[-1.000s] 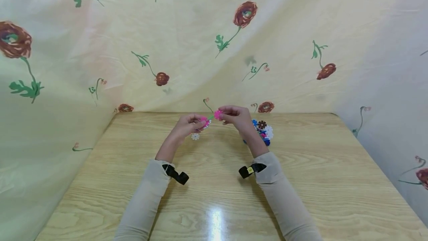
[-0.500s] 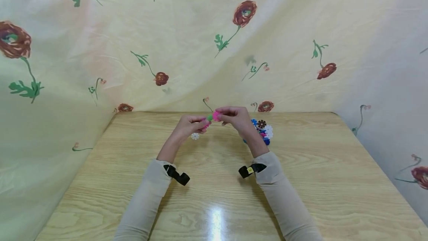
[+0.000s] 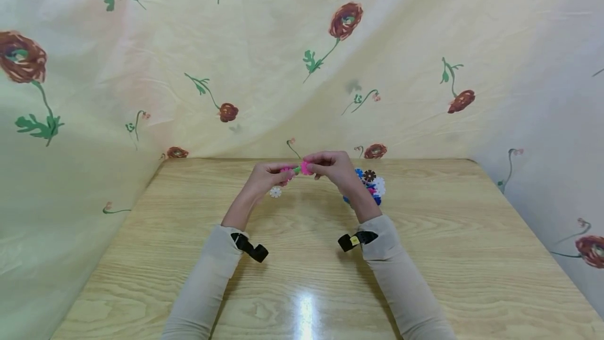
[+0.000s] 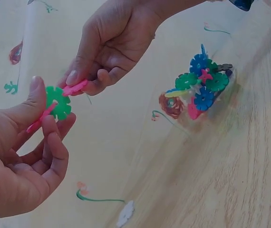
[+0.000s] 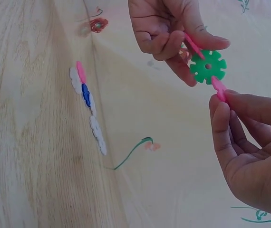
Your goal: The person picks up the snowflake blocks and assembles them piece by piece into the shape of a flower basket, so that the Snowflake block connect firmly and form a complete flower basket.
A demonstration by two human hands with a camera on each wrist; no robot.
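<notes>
Both hands are raised over the far part of the table, close together. My left hand [image 3: 264, 180] pinches a pink notched plastic disc [image 4: 40, 118] between thumb and fingers. A green notched disc [image 5: 216, 62] joins that pink one at its edge and faces the right wrist camera. Between thumb and fingertips, my right hand [image 3: 337, 166] pinches a second pink disc [image 5: 218, 89], seen nearly edge-on. Its edge meets the green disc's rim on the side opposite the first pink disc. Fingers partly cover both pink discs.
A pile of blue, green, brown, white and pink discs [image 4: 203, 97] sits on the table [image 3: 302, 256] by my right forearm. One white disc [image 3: 276, 192] lies below my left hand. A flower-patterned sheet [image 3: 283, 67] hangs behind the table's far edge.
My right hand has come slightly left and down, bringing its pink disc to the green disc's edge. My left hand keeps its grip with a small shift. The pile is unchanged.
</notes>
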